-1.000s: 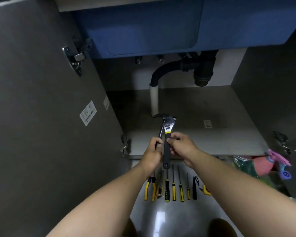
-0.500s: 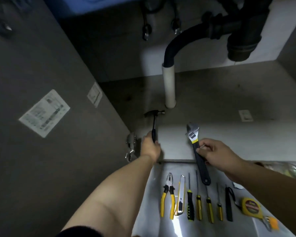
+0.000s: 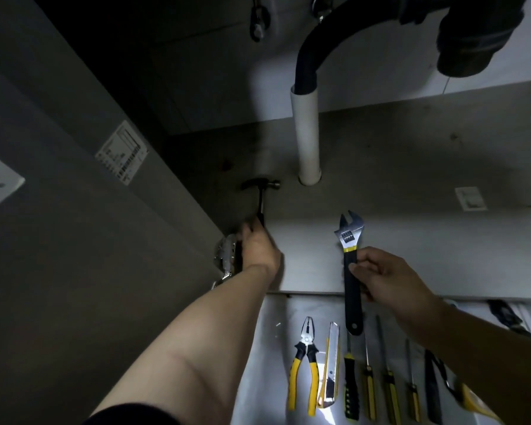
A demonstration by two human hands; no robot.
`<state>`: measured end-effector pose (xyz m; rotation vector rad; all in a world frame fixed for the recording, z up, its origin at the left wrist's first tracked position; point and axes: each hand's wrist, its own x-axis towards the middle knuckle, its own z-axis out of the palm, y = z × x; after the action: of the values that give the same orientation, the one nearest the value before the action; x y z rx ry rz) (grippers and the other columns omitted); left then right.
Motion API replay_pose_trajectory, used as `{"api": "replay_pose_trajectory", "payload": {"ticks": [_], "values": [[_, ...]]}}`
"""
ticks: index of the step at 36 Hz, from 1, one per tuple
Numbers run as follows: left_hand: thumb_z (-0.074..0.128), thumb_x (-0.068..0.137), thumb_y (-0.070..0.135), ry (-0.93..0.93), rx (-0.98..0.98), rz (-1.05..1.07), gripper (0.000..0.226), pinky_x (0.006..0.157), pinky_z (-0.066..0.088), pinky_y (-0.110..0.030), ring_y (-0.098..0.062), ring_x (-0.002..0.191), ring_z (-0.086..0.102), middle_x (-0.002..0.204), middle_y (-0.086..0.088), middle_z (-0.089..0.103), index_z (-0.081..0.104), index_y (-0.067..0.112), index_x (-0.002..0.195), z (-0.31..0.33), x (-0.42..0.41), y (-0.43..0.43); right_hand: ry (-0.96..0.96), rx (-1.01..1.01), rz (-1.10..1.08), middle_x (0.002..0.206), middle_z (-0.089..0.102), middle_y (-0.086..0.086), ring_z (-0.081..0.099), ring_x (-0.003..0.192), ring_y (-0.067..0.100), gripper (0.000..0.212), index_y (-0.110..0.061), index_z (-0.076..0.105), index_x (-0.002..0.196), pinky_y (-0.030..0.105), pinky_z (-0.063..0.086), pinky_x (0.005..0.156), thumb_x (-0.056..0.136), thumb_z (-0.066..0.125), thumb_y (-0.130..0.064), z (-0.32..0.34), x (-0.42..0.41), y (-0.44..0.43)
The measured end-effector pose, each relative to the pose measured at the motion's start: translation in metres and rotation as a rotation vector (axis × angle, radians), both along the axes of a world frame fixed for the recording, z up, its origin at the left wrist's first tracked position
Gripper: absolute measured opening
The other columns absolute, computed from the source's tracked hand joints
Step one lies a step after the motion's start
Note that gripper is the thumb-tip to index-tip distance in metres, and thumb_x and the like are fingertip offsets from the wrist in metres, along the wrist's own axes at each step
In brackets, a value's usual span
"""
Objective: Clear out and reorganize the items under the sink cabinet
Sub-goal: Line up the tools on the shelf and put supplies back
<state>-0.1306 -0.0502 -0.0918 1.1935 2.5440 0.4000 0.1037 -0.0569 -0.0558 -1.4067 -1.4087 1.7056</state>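
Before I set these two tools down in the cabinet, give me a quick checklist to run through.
1. Left hand grips the hammer by its handle: ok.
2. Hammer head apart from the white pipe: ok.
3. Right hand holds the wrench by its handle: ok.
4. Bare cabinet floor right of the pipe for the wrench: ok.
5. Hammer already resting on the floor: cannot tell.

One wide-angle view, worn on the head, looks forward and steeply down into the open cabinet from close before its front edge. It faces the back wall, with the white upright drain pipe top centre, the grey cabinet floor panel across the middle, and the row of yellow-and-black hand tools along the lower edge, nearest the camera.
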Motion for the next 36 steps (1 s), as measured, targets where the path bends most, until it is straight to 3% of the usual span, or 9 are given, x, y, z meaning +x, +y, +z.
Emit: {"api": "replay_pose_trajectory", "payload": {"ticks": [3, 6, 9, 13, 19, 24, 30, 36], "values": [[0.058, 0.088, 0.005, 0.071, -0.085, -0.016, 0.066, 0.108, 0.031, -0.033, -0.038, 0.125, 0.04, 0.143, -0.019, 0.034, 0.033, 0.007, 0.148, 0.001, -0.001, 0.001, 0.013, 0.003, -0.018, 0.07, 0.07, 0.0, 0.061, 0.062, 0.006, 0.016, -0.012, 0.07, 0.088, 0.031, 0.046, 0.072, 0.098, 0.06, -0.007, 0.0, 0.0, -0.002], [0.048, 0.09, -0.002, 0.206, -0.114, -0.074, 0.067, 0.109, 0.035, -0.038, -0.038, 0.128, 0.038, 0.143, -0.018, 0.034, 0.029, 0.01, 0.153, -0.001, 0.001, 0.0, 0.001, 0.014, -0.026, 0.064, 0.067, -0.006, 0.058, 0.053, -0.001, 0.016, -0.011, 0.069, 0.088, 0.027, 0.043, 0.065, 0.099, 0.059, -0.007, -0.001, 0.002, -0.004], [0.042, 0.093, -0.001, 0.369, -0.167, -0.175, 0.063, 0.1, 0.041, -0.04, -0.033, 0.129, 0.038, 0.139, -0.016, 0.037, 0.03, 0.012, 0.153, -0.002, 0.004, -0.002, 0.002, -0.006, -0.041, 0.065, 0.068, -0.005, 0.058, 0.054, 0.001, 0.015, -0.011, 0.069, 0.09, 0.024, 0.044, 0.06, 0.099, 0.058, -0.007, 0.0, 0.003, -0.008], [0.029, 0.099, 0.003, 0.481, -0.299, -0.254, 0.057, 0.091, 0.048, -0.041, -0.032, 0.133, 0.036, 0.147, -0.015, 0.033, 0.023, 0.002, 0.156, 0.0, 0.008, -0.003, 0.002, -0.031, -0.041, 0.067, 0.069, -0.003, 0.06, 0.055, 0.002, 0.015, -0.012, 0.069, 0.093, 0.022, 0.046, 0.057, 0.1, 0.057, -0.009, 0.002, 0.005, -0.013], [0.026, 0.103, 0.004, 0.528, -0.417, -0.299, 0.055, 0.099, 0.05, -0.046, -0.038, 0.139, 0.029, 0.158, -0.017, 0.019, 0.018, -0.001, 0.157, 0.002, 0.005, -0.004, 0.004, -0.057, -0.028, 0.063, 0.066, -0.007, 0.058, 0.052, -0.002, 0.016, -0.012, 0.069, 0.092, 0.024, 0.046, 0.058, 0.101, 0.056, -0.009, -0.001, 0.008, -0.019], [0.025, 0.106, 0.009, 0.533, -0.421, -0.271, 0.051, 0.111, 0.035, -0.045, -0.036, 0.143, 0.028, 0.16, -0.017, 0.019, 0.022, 0.002, 0.156, 0.002, 0.001, -0.006, 0.003, -0.065, -0.021, 0.066, 0.068, -0.006, 0.059, 0.055, -0.002, 0.017, -0.015, 0.069, 0.09, 0.024, 0.047, 0.059, 0.1, 0.057, -0.01, -0.004, 0.009, -0.022], [0.024, 0.105, 0.008, 0.481, -0.4, -0.223, 0.052, 0.111, 0.034, -0.044, -0.036, 0.141, 0.028, 0.161, -0.013, 0.016, 0.02, 0.005, 0.157, 0.003, -0.003, -0.006, -0.009, -0.064, -0.027, 0.081, 0.072, 0.01, 0.061, 0.06, 0.004, 0.014, -0.014, 0.07, 0.092, 0.027, 0.047, 0.062, 0.1, 0.058, -0.011, -0.004, 0.008, -0.024], [0.025, 0.104, 0.008, 0.576, -0.38, -0.249, 0.053, 0.109, 0.034, -0.039, -0.035, 0.139, 0.031, 0.159, -0.017, 0.018, 0.021, 0.004, 0.157, 0.007, 0.002, -0.009, -0.008, -0.083, -0.024, 0.079, 0.073, 0.003, 0.063, 0.066, 0.008, 0.016, -0.015, 0.071, 0.096, 0.026, 0.048, 0.064, 0.101, 0.057, -0.011, -0.003, 0.006, -0.025]]}}
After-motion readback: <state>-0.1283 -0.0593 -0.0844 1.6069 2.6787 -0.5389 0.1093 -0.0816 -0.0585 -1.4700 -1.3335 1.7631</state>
